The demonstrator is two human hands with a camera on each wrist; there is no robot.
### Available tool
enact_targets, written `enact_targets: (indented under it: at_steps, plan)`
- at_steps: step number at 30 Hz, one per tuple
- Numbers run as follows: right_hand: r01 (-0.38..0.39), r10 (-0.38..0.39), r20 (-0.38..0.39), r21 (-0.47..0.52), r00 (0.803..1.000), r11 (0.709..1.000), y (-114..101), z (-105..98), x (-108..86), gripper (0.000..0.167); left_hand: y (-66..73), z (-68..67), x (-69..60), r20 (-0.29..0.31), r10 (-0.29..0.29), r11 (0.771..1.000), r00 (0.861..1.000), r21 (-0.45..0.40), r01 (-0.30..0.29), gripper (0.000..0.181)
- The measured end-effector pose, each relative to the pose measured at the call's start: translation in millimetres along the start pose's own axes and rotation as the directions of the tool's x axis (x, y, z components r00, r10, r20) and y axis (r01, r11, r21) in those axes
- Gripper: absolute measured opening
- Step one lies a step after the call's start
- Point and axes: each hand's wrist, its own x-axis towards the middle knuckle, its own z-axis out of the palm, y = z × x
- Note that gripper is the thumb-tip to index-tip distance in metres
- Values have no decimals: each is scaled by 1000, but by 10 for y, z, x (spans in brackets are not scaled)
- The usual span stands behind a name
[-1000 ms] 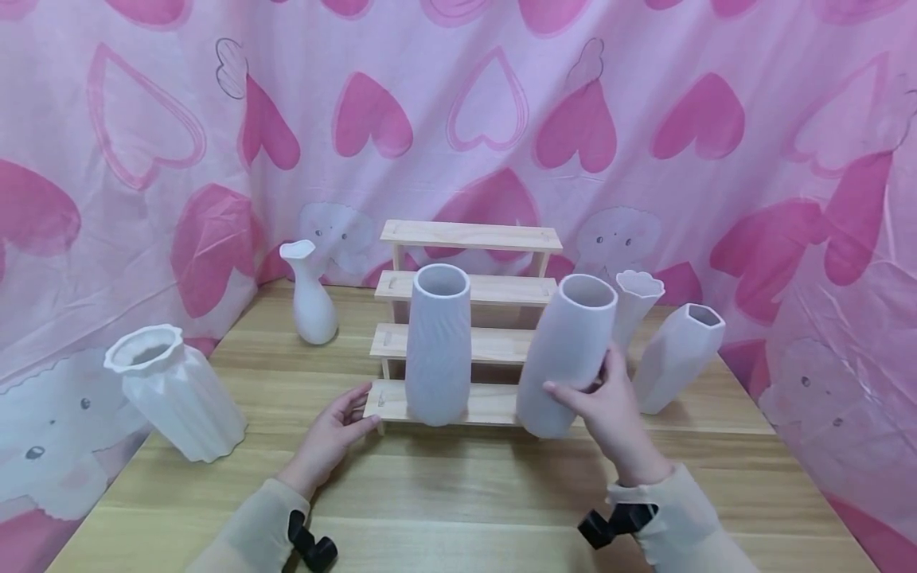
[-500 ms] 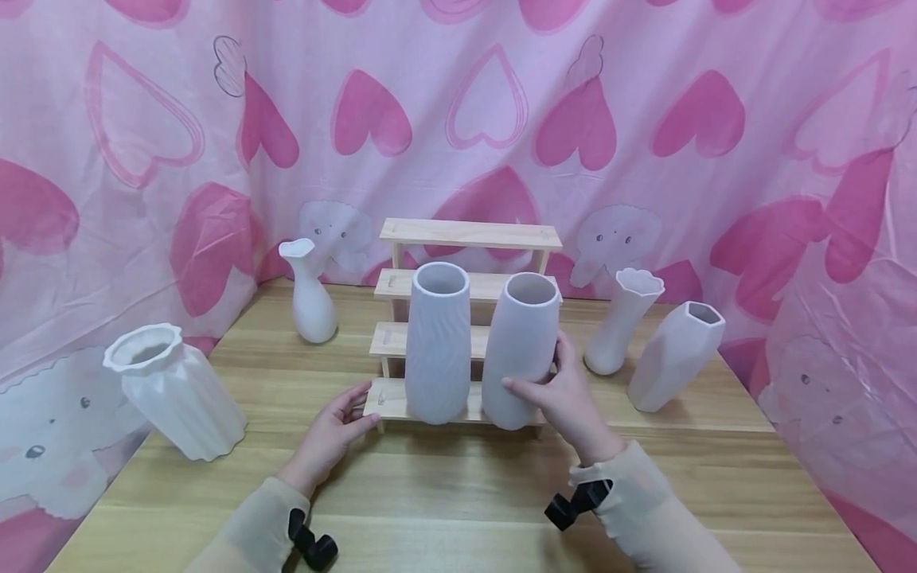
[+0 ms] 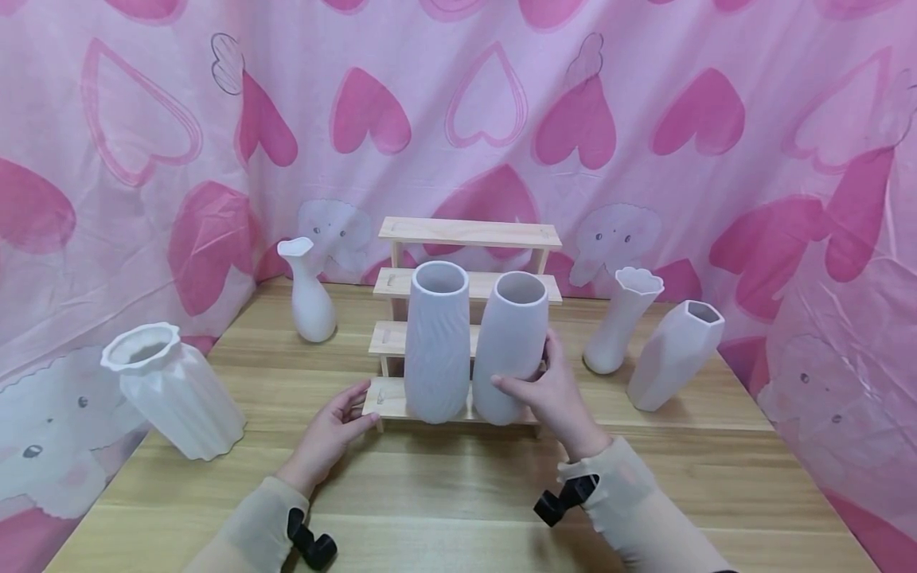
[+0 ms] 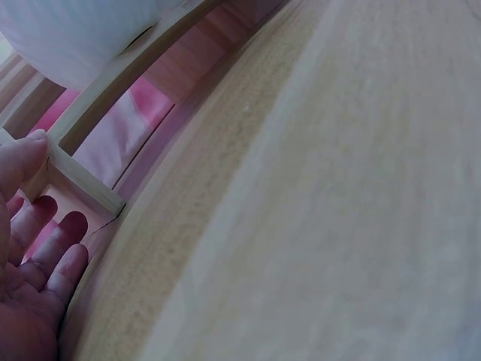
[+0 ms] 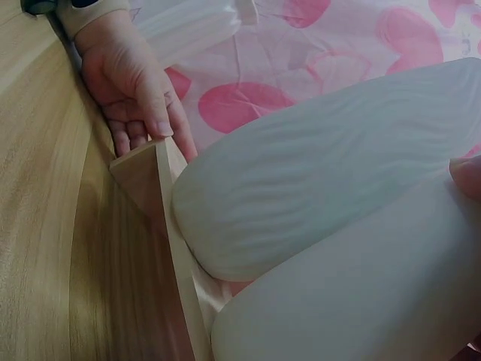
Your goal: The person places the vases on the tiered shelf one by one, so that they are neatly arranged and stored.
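The right hand [image 3: 555, 402] is closed around a smooth white vase [image 3: 510, 350], with the thumb on the front side and the other fingers around the right side. This vase is at the lowest step of a small wooden shelf [image 3: 469, 231], and its top leans slightly to the right; whether its base rests fully on the board, I cannot tell. Just beside it, on the left, a grooved vase [image 3: 437, 358] stands upright on the same step, and no hand touches it. The left hand [image 3: 331, 434] pinches the left end of this lowest step, the thumb on the front corner and the index finger farther back, while the other fingers are bent loosely below, as the left wrist view shows.

The shelf stands on a wooden table [image 3: 444, 509]. To the left of it there are a thin-necked vase [image 3: 312, 310] and, nearer to the person, a wide pleated vase [image 3: 182, 406]. To the right there are a vase with a flower-like rim [image 3: 619, 326] and an angular vase [image 3: 673, 358], near each other. Behind everything hangs a pink curtain [image 3: 458, 95] with hearts
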Motion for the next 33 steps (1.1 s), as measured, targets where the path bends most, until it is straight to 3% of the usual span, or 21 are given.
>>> enact_targets:
  at_steps: [15, 24, 33]
  plan:
    - [8, -8, 3, -10, 1000, 1000, 42, 22, 16, 89, -5, -4, 7, -5, -9, 1000, 1000, -2, 9, 67]
    - [48, -48, 8, 33, 999, 998, 65, 33, 10, 90, -7, 11, -8, 0, 51, 999, 999, -2, -51, 65]
    - [51, -51, 32, 7, 998, 999, 90, 15, 17, 88, -4, 14, -6, -5, 48, 999, 999, -6, -48, 64]
